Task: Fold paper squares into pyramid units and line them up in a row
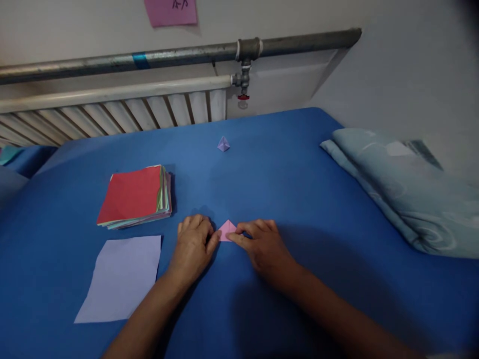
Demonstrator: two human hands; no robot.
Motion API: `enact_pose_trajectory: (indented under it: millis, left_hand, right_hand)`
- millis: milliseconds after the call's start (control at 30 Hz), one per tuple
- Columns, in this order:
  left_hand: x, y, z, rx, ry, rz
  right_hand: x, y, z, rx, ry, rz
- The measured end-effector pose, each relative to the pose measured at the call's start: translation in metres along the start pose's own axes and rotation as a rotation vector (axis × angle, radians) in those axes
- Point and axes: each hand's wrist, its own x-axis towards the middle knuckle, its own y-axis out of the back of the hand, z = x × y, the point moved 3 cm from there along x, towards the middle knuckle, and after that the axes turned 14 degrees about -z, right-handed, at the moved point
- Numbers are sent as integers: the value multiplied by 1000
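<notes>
Thumbs (213, 242) inward, left hand (193, 243) and right hand (266, 249) apparently pin pink paper (226, 230).

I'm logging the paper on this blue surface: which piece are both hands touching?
The small pink folded piece, between the left hand and right hand; neither hand is on the purple folded piece, lavender sheet or red-topped stack.

Single head-worn view, facing forward and down, hands (192, 242) fairly near, blue surface (277, 169) below, wall (93, 30) beyond
</notes>
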Motion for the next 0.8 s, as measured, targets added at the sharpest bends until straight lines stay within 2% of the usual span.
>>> enact_pose_trajectory:
  millis: [67, 167, 233, 300, 467, 800]
  left_hand:
    - [-4, 0, 1, 44, -31, 80]
    - [-9, -3, 8, 101, -195, 162]
    - [-10, -5, 12, 99, -319, 159]
    - [-10, -8, 13, 79, -381, 139]
    - [-7, -11, 11, 90, -371, 98]
    - [-9, -10, 12, 263, -302, 30]
  right_hand:
    - [1, 0, -1, -9, -18, -37]
    - [1, 0, -1, -25, -35, -51]
    - [2, 0, -1, -28, -34, -41]
    - [2, 0, -1, -27, -29, -39]
    - [2, 1, -1, -22, -24, -43]
    - [-4, -2, 3, -61, 48, -47]
